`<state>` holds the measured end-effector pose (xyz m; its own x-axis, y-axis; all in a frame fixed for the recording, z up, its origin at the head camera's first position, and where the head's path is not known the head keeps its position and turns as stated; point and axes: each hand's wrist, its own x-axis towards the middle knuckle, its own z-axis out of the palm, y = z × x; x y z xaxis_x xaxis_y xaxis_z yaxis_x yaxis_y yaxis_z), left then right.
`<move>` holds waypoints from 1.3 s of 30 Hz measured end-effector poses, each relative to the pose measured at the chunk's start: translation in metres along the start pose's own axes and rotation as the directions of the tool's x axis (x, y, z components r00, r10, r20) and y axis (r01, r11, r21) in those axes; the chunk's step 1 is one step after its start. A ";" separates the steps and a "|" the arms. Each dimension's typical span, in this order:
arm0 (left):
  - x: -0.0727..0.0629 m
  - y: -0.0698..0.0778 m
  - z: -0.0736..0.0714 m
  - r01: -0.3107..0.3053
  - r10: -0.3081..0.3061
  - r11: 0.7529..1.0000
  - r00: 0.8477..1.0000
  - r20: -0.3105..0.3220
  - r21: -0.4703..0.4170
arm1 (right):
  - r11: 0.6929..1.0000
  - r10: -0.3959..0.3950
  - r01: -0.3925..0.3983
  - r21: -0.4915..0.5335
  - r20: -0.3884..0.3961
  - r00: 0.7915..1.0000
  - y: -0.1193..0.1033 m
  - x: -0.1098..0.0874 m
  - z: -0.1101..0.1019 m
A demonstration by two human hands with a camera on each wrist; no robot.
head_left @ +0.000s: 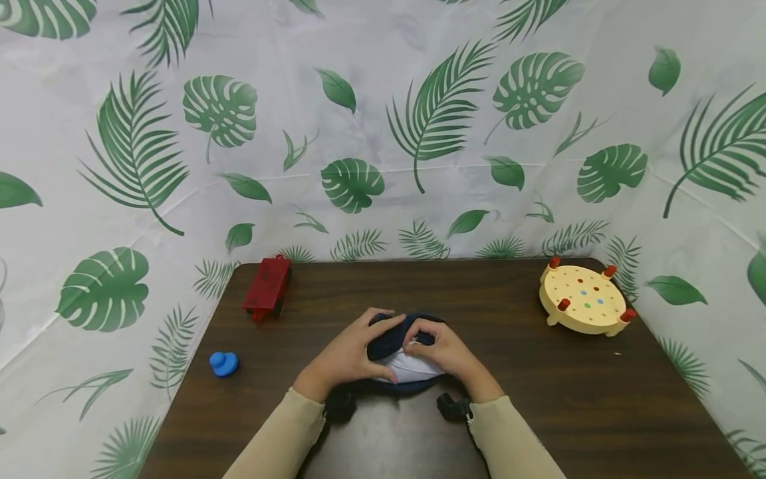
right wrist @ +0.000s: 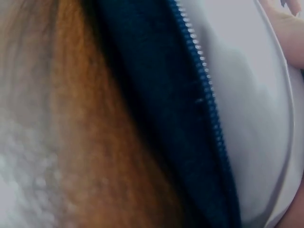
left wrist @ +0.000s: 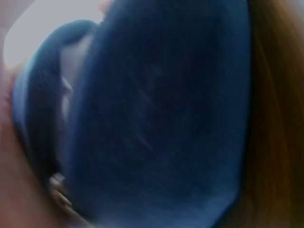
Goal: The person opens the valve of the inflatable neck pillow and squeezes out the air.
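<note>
A round dark blue zippered pouch (head_left: 399, 346) with a white lining lies at the middle of the brown table (head_left: 514, 399). My left hand (head_left: 353, 352) grips its left side, fingers curled over the blue fabric. My right hand (head_left: 443, 352) pinches the top edge near the zipper. The left wrist view is filled with the blurred blue pouch (left wrist: 161, 123). In the right wrist view the blue zipper teeth (right wrist: 204, 99) run beside the white lining (right wrist: 251, 104).
A red box (head_left: 267, 287) lies at the table's back left. A small blue toy (head_left: 224, 363) sits off the table's left edge on the leaf-print cloth. A round yellow peg board (head_left: 585, 300) with red pegs stands at the back right.
</note>
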<state>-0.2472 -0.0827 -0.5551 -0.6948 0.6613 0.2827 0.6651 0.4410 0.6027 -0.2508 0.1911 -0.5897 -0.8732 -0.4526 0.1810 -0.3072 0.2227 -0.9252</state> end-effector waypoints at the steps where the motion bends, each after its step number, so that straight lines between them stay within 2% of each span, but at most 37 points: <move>1: 0.001 0.002 -0.001 0.021 -0.022 1.000 0.999 0.036 0.022 | 1.000 0.002 -0.002 -0.005 0.007 1.000 -0.001 0.000 0.000; 3: 0.002 0.005 0.000 0.075 -0.078 0.996 0.994 0.081 0.044 | 1.000 0.006 -0.005 -0.022 0.026 1.000 -0.003 0.001 -0.001; 5: 0.004 0.005 0.002 0.109 -0.115 0.992 0.989 0.092 0.064 | 0.999 0.005 -0.003 -0.044 0.048 0.999 -0.005 0.002 -0.002; 9: 0.007 0.001 0.008 0.150 -0.157 0.984 0.984 0.078 0.097 | 0.997 -0.008 0.015 -0.080 0.080 0.997 -0.008 0.003 -0.002; 12: 0.009 -0.003 0.011 0.172 -0.177 0.980 0.983 0.043 0.100 | 0.997 -0.022 0.028 -0.076 0.075 0.997 -0.009 0.004 -0.001; 17: 0.012 -0.010 0.016 0.144 -0.144 0.989 0.989 -0.024 0.025 | 0.999 -0.031 0.033 -0.031 0.048 0.998 -0.010 0.005 0.001; 24: 0.013 -0.013 0.018 0.145 -0.150 0.984 0.987 -0.051 -0.099 | 0.998 -0.036 0.038 -0.050 0.045 0.998 -0.008 0.002 -0.002; 30: 0.012 -0.015 0.018 0.101 -0.108 0.991 0.992 -0.073 -0.091 | 0.995 -0.090 0.091 -0.046 0.032 0.995 -0.011 0.001 0.004; 35: 0.011 -0.014 0.019 0.108 -0.116 0.990 0.990 -0.087 -0.085 | 0.998 -0.056 0.056 -0.038 0.006 0.998 -0.012 0.002 0.006; 39: 0.011 -0.011 0.019 0.136 -0.138 0.990 0.989 -0.059 -0.043 | 0.999 -0.017 0.018 -0.039 0.025 1.000 -0.012 0.001 0.005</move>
<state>-0.2567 -0.0688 -0.5728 -0.7948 0.5574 0.2402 0.5522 0.5000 0.6671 -0.2459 0.1840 -0.5806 -0.8580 -0.4778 0.1887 -0.3377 0.2479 -0.9080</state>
